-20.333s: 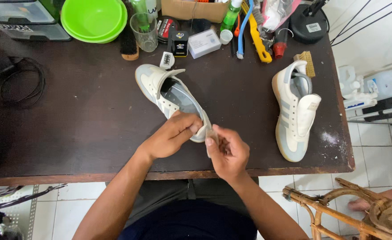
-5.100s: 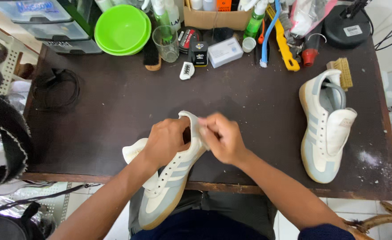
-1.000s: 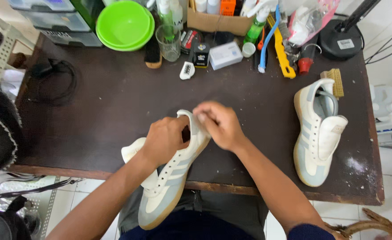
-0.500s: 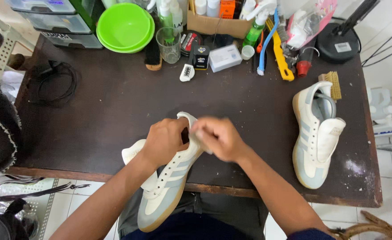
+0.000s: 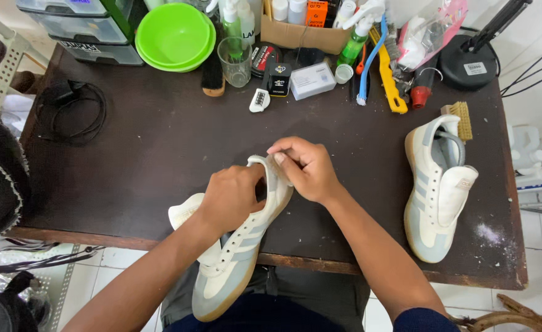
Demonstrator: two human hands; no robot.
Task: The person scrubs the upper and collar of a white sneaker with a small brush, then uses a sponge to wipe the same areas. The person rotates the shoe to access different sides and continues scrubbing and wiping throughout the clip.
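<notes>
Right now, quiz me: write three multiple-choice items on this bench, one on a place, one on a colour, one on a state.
1. Where does the second sneaker lie?
A. On the table's right side
B. Inside the green bowl
C. On the floor

2. What colour are the stacked bowls at the back?
A. Red
B. Bright green
C. Black

3. How is the held sneaker placed?
A. Flat in the middle of the table
B. Toe hanging past the table's near edge, both hands at its heel end
C. Standing in the cardboard box

Answers:
1 A, it rests alone near the right edge.
2 B, both rims show lime green.
3 B, the left hand and right hand grip the heel end.
</notes>
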